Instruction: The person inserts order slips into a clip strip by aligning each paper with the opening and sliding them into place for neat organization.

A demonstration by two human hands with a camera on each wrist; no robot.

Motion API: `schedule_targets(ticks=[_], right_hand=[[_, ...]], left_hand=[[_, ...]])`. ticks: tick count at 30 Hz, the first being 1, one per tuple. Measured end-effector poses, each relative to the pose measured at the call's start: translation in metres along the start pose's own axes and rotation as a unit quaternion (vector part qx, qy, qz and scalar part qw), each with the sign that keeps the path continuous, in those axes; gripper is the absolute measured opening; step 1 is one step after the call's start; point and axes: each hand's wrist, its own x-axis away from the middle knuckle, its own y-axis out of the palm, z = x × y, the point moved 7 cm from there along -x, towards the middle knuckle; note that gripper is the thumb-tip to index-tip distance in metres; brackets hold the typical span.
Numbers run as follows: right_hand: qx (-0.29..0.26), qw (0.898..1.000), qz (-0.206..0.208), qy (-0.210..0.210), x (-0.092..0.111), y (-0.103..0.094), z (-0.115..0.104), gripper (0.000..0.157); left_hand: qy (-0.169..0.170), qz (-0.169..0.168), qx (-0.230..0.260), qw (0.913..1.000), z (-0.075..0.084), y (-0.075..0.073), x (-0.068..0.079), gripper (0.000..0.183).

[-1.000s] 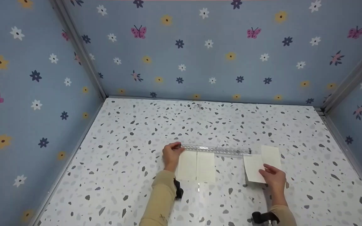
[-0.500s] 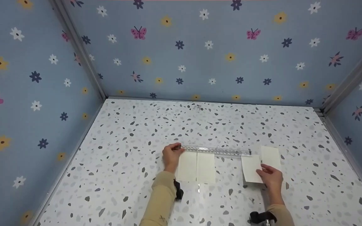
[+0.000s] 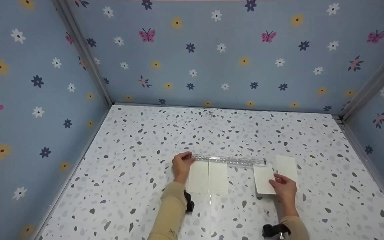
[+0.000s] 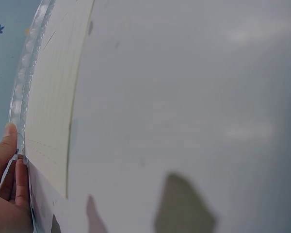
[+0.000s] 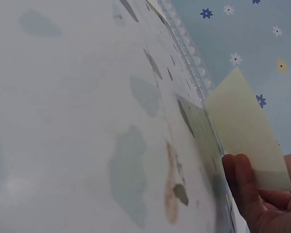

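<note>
My left hand point(image 3: 181, 166) pinches the left end of a long clear plastic strip point(image 3: 237, 161) lined with round bumps, thumb on top in the left wrist view. Two pale yellow paper sheets point(image 3: 218, 178) lie side by side, their top edges at the strip. With thumb and fingers my right hand point(image 3: 285, 190) pinches another pale yellow sheet point(image 3: 263, 180) by its right edge. That sheet's top overlaps the strip's right end in the head view. In the right wrist view the held sheet point(image 5: 247, 128) stands tilted up from the table.
One more pale yellow sheet point(image 3: 287, 166) lies behind the right hand, partly hidden by it. The speckled white table point(image 3: 165, 130) is bounded by blue flowered panels point(image 3: 208, 50) at the back and sides, with metal posts point(image 3: 85, 50) at the corners.
My right hand has moved slightly left with its sheet, bringing the sheet's top under the strip's right end. My left hand and the strip stay in place.
</note>
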Motion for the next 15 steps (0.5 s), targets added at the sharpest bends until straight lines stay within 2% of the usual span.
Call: schedule_targets(ticks=[6,15], right_hand=[[0.005,1.0,0.0,-0.009,0.0004,0.0027,0.0001,0.038],[-0.005,1.0,-0.012,0.005,0.0007,0.0083,-0.0005,0.039]], left_hand=[[-0.002,-0.008,0.006,0.9999,0.0005,0.0,0.0005,0.024],[0.003,-0.005,0.011,0.9999,-0.0006,0.0011,-0.0011,0.025]])
